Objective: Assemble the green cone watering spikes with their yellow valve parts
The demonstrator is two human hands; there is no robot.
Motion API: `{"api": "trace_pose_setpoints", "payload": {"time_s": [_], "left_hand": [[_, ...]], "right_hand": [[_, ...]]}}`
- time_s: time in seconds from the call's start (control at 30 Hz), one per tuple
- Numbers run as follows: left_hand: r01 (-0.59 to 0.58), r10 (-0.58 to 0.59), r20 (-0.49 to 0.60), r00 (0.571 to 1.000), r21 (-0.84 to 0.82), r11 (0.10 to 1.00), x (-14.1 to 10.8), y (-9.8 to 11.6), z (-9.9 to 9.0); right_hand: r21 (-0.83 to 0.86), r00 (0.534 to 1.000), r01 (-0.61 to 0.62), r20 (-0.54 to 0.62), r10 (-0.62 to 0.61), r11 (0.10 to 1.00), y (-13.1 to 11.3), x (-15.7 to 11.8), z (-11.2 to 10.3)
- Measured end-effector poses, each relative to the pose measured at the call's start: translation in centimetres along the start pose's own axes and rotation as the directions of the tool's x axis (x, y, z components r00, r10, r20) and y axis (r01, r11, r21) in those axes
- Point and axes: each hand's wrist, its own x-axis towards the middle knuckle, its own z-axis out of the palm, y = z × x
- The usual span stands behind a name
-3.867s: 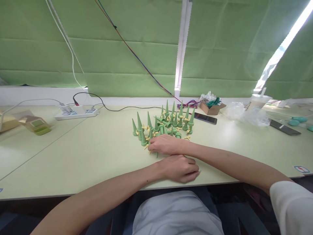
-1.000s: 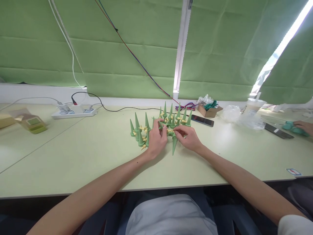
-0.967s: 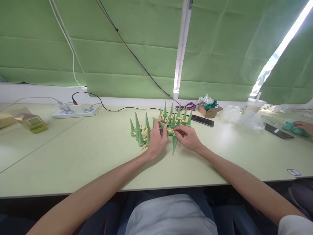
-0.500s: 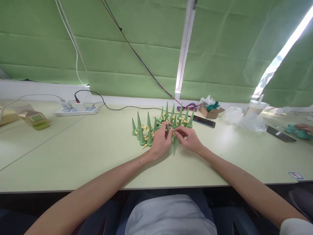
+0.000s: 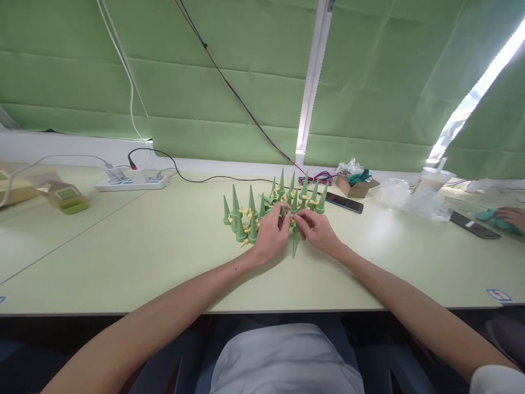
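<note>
Several green cones (image 5: 240,230) with small yellow pieces (image 5: 245,242) at their bases stand grouped on the table before me. My left hand (image 5: 271,231) is closed around one green cone (image 5: 283,212), whose tip shows between thumb and fingers. Close beside it, my right hand (image 5: 318,230) pinches at a small yellow piece (image 5: 292,221) by that cone; the fingers partly hide it. Beneath the right fingertips a green cone (image 5: 295,244) lies with its tip pointing toward me.
Behind the cones lie a phone (image 5: 343,203) and a small cardboard box (image 5: 356,187). A lidded cup (image 5: 430,183), plastic bag (image 5: 394,191) and second phone (image 5: 474,225) are at right, near another person's hand (image 5: 512,217). A power strip (image 5: 131,183) sits back left.
My hands stay almost in place, with the right fingers shifting slightly at the yellow piece. The whole view has moved a little. At far right, the other person's hand has moved over the teal thing.
</note>
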Motion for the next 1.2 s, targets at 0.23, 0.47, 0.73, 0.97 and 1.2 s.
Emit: {"api": "trace_pose_setpoints", "payload": {"time_s": [0.23, 0.47, 0.73, 0.97, 1.2], "left_hand": [[0.023, -0.024, -0.030, 0.999, -0.012, 1.000, 0.07, 0.10, -0.05], [0.048, -0.047, 0.019, 0.999, -0.042, 0.998, -0.03, 0.11, -0.08], [0.053, -0.050, 0.062, 0.997, -0.060, 0.997, -0.09, 0.24, -0.04], [0.039, -0.038, 0.028, 0.999, -0.051, 0.998, -0.02, 0.23, -0.09], [0.042, -0.043, -0.012, 0.999, -0.052, 0.998, 0.13, 0.19, -0.18]], "right_hand": [[-0.003, 0.999, 0.033, 0.043, -0.033, 0.999, 0.01, -0.10, -0.10], [-0.076, 0.998, 0.013, 0.058, -0.008, 0.997, 0.02, 0.04, -0.14], [-0.165, 0.999, 0.030, 0.042, -0.024, 0.986, 0.63, 0.12, 0.06], [-0.127, 1.000, 0.004, 0.011, -0.002, 0.992, 0.45, 0.06, 0.03], [0.013, 0.997, 0.052, 0.054, -0.052, 0.999, 0.20, -0.16, -0.08]]}}
